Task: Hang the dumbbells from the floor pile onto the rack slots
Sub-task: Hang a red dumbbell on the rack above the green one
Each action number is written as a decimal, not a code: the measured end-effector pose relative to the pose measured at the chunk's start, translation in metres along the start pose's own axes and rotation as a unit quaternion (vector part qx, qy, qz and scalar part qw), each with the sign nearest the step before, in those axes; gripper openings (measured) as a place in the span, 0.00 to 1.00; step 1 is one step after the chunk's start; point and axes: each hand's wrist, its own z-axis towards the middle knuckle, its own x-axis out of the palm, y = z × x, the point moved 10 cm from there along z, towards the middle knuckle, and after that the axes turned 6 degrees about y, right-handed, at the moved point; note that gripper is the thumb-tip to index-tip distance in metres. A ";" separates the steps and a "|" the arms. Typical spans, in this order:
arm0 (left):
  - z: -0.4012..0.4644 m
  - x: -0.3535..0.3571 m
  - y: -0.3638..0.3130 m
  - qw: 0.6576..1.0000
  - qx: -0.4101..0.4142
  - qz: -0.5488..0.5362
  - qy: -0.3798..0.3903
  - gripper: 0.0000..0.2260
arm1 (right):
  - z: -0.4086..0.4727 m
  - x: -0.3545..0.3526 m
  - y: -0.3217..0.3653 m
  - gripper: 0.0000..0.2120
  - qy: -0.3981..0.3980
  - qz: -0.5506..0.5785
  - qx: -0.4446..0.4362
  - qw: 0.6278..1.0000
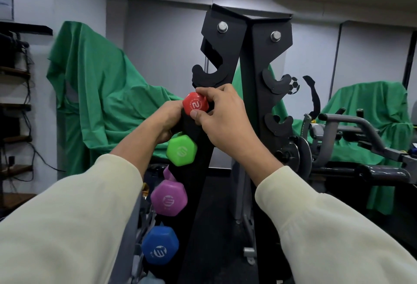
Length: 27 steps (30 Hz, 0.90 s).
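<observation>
red dumbbell (pixel 195 104): at rack (pixel 225 62) slot | right hand (pixel 225 121): pinching its end | left hand (pixel 167 121): behind it

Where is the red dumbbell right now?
In the head view, the red hexagonal dumbbell sits centre frame against the black metal rack, held by both hands, just above the green hexagonal dumbbell and below an empty hook.

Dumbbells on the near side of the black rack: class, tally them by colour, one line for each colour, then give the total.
Red dumbbell, held by both the left hand and the right hand: 1
Green dumbbell: 1
Purple dumbbell: 1
Blue dumbbell: 1
Total: 4
</observation>
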 end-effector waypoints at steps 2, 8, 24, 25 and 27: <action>-0.001 -0.001 0.000 1.000 -0.003 0.015 0.001 0.09 | 0.000 0.001 -0.001 0.26 0.001 -0.001 -0.001 1.000; -0.007 -0.001 -0.005 0.997 -0.009 0.080 -0.005 0.11 | 0.000 0.005 -0.004 0.29 0.002 0.004 -0.015 1.000; -0.111 -0.019 -0.072 0.854 0.330 0.311 -0.256 0.16 | -0.020 0.029 -0.093 0.32 -0.063 0.401 0.125 0.905; -0.112 -0.010 -0.075 0.843 0.342 0.336 -0.245 0.18 | -0.016 0.040 -0.095 0.32 -0.047 0.428 0.138 0.892; -0.111 0.003 -0.077 0.828 0.351 0.370 -0.232 0.23 | -0.010 0.058 -0.098 0.31 -0.001 0.482 0.160 0.862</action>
